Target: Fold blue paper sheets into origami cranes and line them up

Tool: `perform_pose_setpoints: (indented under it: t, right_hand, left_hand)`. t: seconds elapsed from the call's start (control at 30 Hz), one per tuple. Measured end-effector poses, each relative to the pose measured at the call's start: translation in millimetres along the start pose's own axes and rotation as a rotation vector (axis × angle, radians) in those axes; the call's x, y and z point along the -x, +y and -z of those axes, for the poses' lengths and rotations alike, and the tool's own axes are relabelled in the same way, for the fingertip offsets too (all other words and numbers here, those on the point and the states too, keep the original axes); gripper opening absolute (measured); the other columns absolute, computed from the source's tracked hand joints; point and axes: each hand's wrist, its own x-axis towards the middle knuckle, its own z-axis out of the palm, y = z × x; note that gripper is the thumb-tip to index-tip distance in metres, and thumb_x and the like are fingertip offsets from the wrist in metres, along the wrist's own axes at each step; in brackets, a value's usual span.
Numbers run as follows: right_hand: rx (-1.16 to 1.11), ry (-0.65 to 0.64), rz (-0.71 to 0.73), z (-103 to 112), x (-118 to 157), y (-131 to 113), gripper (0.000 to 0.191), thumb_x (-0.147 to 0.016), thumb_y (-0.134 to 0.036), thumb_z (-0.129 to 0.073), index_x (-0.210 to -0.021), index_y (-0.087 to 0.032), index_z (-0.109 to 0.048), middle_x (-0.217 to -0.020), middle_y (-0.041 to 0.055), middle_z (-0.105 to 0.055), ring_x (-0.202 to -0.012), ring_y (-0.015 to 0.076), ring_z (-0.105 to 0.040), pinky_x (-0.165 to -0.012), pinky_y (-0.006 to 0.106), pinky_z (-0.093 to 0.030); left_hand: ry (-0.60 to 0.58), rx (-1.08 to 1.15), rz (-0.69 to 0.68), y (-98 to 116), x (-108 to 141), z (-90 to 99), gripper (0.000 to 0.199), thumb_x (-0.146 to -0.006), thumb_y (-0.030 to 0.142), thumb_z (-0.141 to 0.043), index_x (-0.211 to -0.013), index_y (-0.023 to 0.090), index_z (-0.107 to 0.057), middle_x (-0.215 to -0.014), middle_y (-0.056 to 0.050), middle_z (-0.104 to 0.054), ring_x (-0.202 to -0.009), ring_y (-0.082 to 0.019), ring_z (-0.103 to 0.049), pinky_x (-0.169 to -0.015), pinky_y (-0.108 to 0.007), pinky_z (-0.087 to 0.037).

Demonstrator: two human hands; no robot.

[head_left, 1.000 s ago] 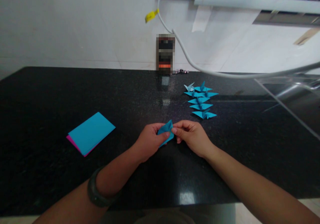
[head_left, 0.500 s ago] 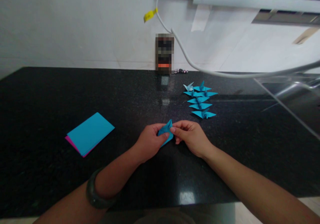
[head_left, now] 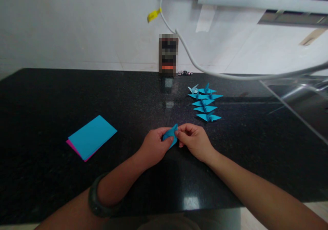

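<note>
The left hand [head_left: 155,147] gripped a folded blue paper [head_left: 169,134] between thumb and fingers over the black counter [head_left: 138,103], and the right hand [head_left: 196,141] pinched the paper's right edge. Beyond them, to the right, stood several paper cranes [head_left: 204,103]; well to the left lay a stack of blue and pink sheets [head_left: 92,137].

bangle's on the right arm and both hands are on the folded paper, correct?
The bangle is on the left arm, not the right, as the head view shows. The left hand and right hand are indeed on the folded paper.
</note>
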Motion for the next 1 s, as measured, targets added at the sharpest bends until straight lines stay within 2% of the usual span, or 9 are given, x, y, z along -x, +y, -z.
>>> perform_pose_setpoints:
  t: [0.2, 0.37, 0.6, 0.77, 1.0]
  right_hand:
    - [0.023, -0.014, 0.013, -0.4, -0.5, -0.2, 0.013, -0.064, -0.026, -0.065, -0.062, -0.016, -0.057, -0.044, -0.0062, -0.051, -0.039, 0.0057, -0.044, -0.041, 0.019, -0.034]
    - [0.055, -0.026, 0.017, 0.6, -0.2, -1.2, 0.014, -0.068, -0.027, -0.062, -0.061, -0.016, -0.056, -0.044, -0.0055, -0.051, -0.041, 0.0058, -0.045, -0.043, 0.019, -0.035]
    - [0.073, -0.036, 0.032, 0.0, 0.8, 0.2, 0.016, -0.071, -0.031, -0.059, -0.067, -0.015, -0.057, -0.049, -0.004, -0.053, -0.044, 0.007, -0.048, -0.046, 0.02, -0.039]
    - [0.114, 0.009, 0.108, -0.4, -0.4, 7.5, 0.012, -0.07, -0.028, -0.061, -0.071, -0.017, -0.056, -0.056, -0.0038, -0.052, -0.047, 0.0078, -0.048, -0.046, 0.021, -0.04]
    - [0.181, -0.016, 0.11, 2.3, 0.6, 2.7, 0.015, -0.075, -0.031, -0.055, -0.07, -0.016, -0.056, -0.051, -0.0027, -0.053, -0.046, 0.0091, -0.049, -0.047, 0.021, -0.04]
  left_hand:
    - [-0.02, -0.052, -0.026, -1.2, -0.6, 0.3, 0.023, -0.076, 0.027, -0.053, -0.09, 0.017, -0.069, -0.074, 0.0, -0.067, -0.07, -0.016, -0.059, -0.067, -0.026, -0.045]
    - [-0.01, -0.071, -0.033, 0.8, 0.0, 0.6, 0.023, -0.076, 0.026, -0.053, -0.09, 0.017, -0.069, -0.073, 0.0, -0.068, -0.068, -0.016, -0.059, -0.065, -0.026, -0.045]
    - [0.02, -0.062, -0.046, 0.4, -0.3, 0.7, 0.024, -0.076, 0.025, -0.054, -0.093, 0.017, -0.069, -0.079, -0.001, -0.071, -0.072, -0.017, -0.062, -0.069, -0.027, -0.046]
    - [0.031, -0.066, -0.046, 4.4, 0.5, -0.4, 0.023, -0.075, 0.023, -0.056, -0.092, 0.018, -0.07, -0.081, -0.001, -0.072, -0.074, -0.017, -0.063, -0.069, -0.026, -0.046]
    - [0.026, -0.044, -0.037, 1.7, 0.5, -0.4, 0.025, -0.075, 0.024, -0.055, -0.095, 0.016, -0.069, -0.082, -0.003, -0.071, -0.075, -0.018, -0.063, -0.07, -0.027, -0.046]
